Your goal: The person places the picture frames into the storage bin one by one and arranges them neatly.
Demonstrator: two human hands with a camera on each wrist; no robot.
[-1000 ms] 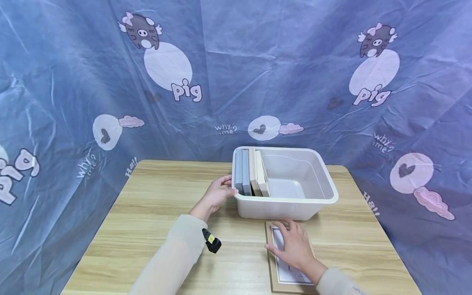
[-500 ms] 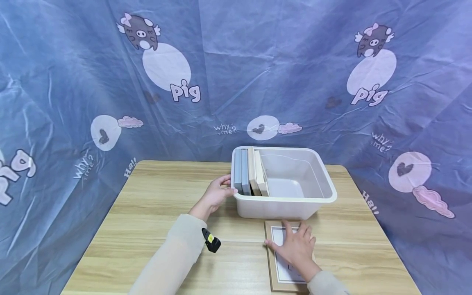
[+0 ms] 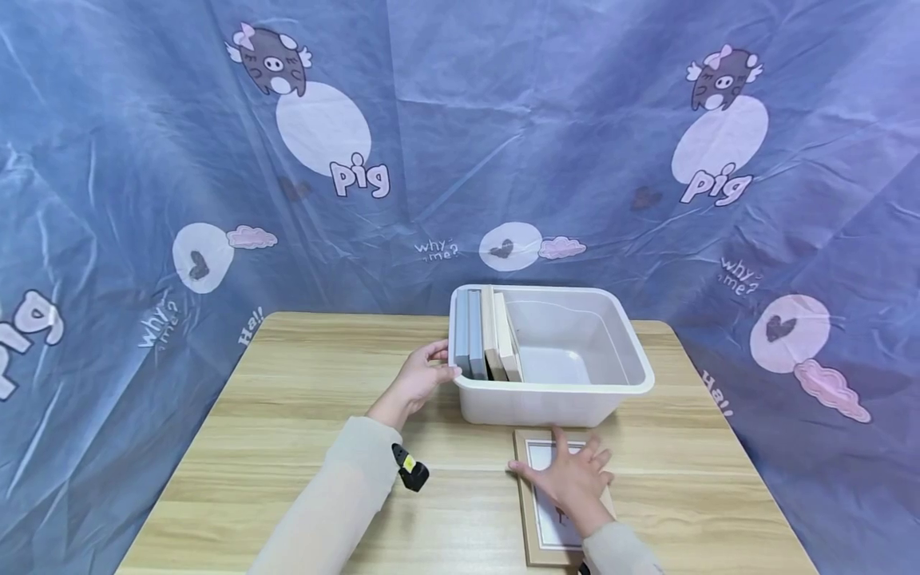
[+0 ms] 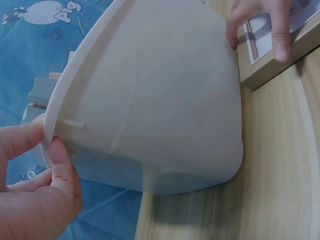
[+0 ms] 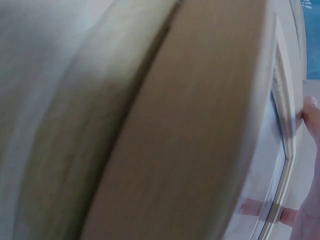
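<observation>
A white plastic tub stands at the back of the table. My left hand pinches its rim at the front left corner, thumb on one side and fingers on the other, as the left wrist view shows. Lying flat in front of the tub is a picture frame with a light wood border and a white mat. My right hand is over it with the fingers spread, the thumb near its left edge; part of the picture is hidden. In the right wrist view the frame's wooden side fills the middle, blurred.
Two flat grey-blue pieces and two flat cream and wood-coloured pieces stand on edge at the left inside the tub. The wooden table meets a blue curtain printed with pigs at the back and sides.
My right hand has spread its fingers from a more bent pose and shifted slightly left over the picture frame. My left hand keeps its grip on the tub's rim.
</observation>
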